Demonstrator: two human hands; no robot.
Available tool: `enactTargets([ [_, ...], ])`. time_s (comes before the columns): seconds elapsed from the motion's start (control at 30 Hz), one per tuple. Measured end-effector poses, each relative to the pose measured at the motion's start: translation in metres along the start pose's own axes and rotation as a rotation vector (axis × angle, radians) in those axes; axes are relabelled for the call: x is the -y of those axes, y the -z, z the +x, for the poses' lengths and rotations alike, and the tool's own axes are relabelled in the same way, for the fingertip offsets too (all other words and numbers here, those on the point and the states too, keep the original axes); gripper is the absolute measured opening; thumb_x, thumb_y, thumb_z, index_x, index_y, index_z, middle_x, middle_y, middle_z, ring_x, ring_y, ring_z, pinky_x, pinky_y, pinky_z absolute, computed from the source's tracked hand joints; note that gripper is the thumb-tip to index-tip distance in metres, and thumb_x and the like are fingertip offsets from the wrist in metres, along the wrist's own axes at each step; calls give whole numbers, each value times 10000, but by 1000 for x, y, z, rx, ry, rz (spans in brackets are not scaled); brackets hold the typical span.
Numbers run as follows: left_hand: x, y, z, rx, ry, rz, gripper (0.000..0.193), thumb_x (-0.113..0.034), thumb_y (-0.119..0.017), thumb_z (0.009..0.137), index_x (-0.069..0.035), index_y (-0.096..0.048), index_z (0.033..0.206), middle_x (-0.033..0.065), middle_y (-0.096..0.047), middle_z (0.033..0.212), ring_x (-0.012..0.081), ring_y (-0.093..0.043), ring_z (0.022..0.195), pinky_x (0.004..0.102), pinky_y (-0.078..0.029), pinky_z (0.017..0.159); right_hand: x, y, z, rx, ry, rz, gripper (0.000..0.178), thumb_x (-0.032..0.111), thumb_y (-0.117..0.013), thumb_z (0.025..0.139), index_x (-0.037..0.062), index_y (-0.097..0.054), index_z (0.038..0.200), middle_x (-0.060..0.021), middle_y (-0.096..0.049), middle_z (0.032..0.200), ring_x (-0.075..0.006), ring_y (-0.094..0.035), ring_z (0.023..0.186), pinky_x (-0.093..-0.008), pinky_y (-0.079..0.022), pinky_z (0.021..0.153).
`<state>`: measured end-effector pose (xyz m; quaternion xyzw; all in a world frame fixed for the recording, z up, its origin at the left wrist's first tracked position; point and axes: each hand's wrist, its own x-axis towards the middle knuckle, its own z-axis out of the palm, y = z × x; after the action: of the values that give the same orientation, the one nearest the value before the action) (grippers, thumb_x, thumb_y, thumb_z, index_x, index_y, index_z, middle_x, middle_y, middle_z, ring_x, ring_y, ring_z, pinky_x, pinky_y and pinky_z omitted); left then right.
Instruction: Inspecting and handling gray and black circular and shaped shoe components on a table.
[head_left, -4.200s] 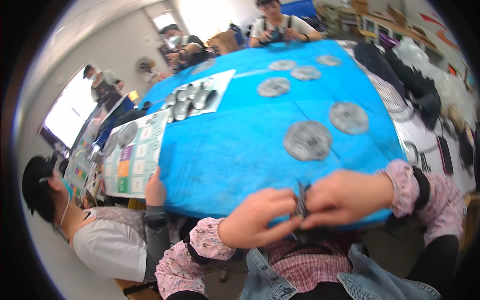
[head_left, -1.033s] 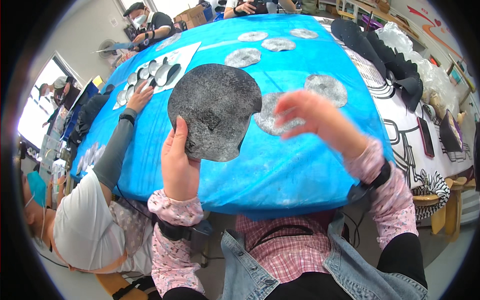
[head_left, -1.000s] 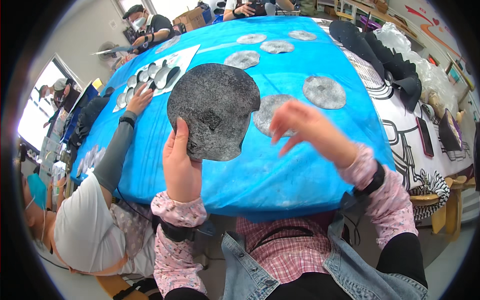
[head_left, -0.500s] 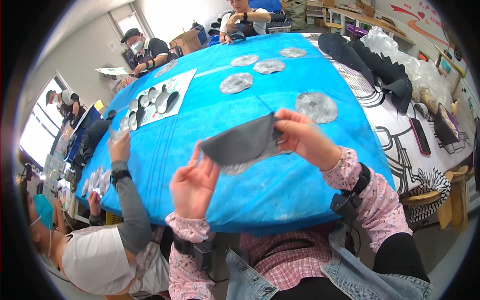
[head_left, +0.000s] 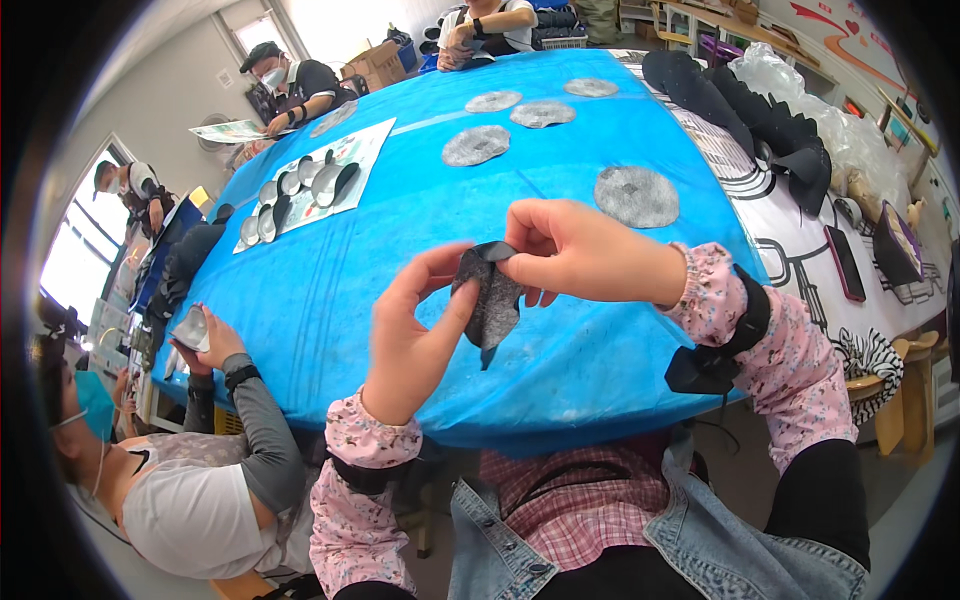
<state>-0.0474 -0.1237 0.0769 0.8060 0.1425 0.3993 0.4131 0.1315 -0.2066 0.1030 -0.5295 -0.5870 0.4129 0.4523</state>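
Between my two hands, above the near middle of the table, is a folded fabric piece [head_left: 494, 312], black on one face and speckled grey on the other. My left hand [head_left: 425, 325] pinches its left side between thumb and fingers. At its top edge, my right hand [head_left: 565, 250] is closed on a black fold of it. The piece hangs with a narrow tip pointing down. Just beyond my right hand, a round speckled grey fabric disc [head_left: 637, 197] lies flat on the blue table cover [head_left: 400, 215].
More grey discs [head_left: 476, 146] lie farther back. Left, several cup-shaped pieces [head_left: 326, 186] rest on a white sheet [head_left: 350, 205]. Black stacked pieces [head_left: 740, 115] and a phone [head_left: 844, 264] are on the right. A co-worker [head_left: 210, 490] sits close on my left, holding a pale cup [head_left: 192, 328]; others sit across.
The fabric piece, earlier spread wide as a half-disc, is now bunched and turned upright. My hands have come closer together, and my left fingers have closed on it. The left co-worker's hands have lowered.
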Motion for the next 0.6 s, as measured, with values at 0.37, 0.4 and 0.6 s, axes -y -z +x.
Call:
enactTargets([
  [0.37,-23,31,-1,256,23,291,87,-35,-626,758,22,-607,822,90,-603,711,146,-568,665,246,-428,596,22,18,-20,209,89,-335,201,157,-636,789,-22,-553,747,-76,-603,613,-110,-582,564,-229,-447,516],
  [0.4,-23,36,0,274,20,292,89,-36,-629,756,22,-604,820,88,-603,710,140,-557,652,244,-424,592,23,22,-22,210,82,-329,201,157,-636,789,-22,-553,747,-76,-603,613,-110,-582,564,-229,-447,516],
  [0.6,-16,49,-2,302,187,121,110,-74,-589,819,25,-562,858,28,-585,737,71,-546,675,201,-410,576,8,41,-13,202,99,-82,251,244,-556,859,-3,-596,851,-70,-619,720,-119,-600,664,-232,-487,639],
])
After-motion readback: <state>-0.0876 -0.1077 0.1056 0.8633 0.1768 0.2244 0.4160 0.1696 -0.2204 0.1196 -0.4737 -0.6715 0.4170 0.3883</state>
